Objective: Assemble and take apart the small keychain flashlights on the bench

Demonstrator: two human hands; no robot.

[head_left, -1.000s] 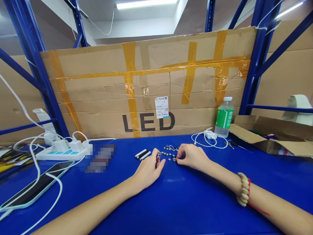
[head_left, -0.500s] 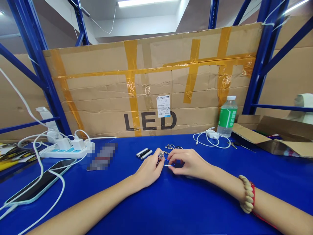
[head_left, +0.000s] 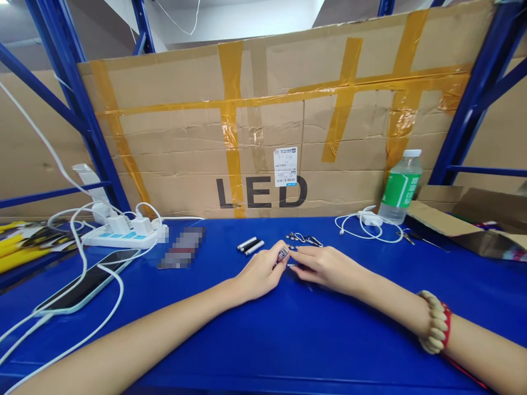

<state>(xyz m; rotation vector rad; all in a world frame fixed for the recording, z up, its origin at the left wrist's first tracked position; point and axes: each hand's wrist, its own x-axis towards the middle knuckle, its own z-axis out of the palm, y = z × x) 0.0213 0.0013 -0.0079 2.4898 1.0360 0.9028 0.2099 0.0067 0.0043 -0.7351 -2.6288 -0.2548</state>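
Observation:
Near the middle of the blue table my left hand is closed around a small piece with a shiny silver end, which sticks out by the thumb and index finger. Most of that piece is hidden in the fist. My right hand meets it from the right, fingertips touching or almost touching the silver end. A thin whitish rod shows at its thumb and fingertips, mostly covered. Just beyond lie small round metal pieces and clip-like loops. Left of them are silver and black tubes.
At left, a white power strip with plugs and trailing cables stands near a phone. A blurred-out flat item lies beside it. Toward the back right are a white charging cable, a water bottle and an open cardboard box.
The view has tilted down and shifted left. My right fingers have come closer to the left hand's silver-ended piece, and less of the thin rod shows between the hands.

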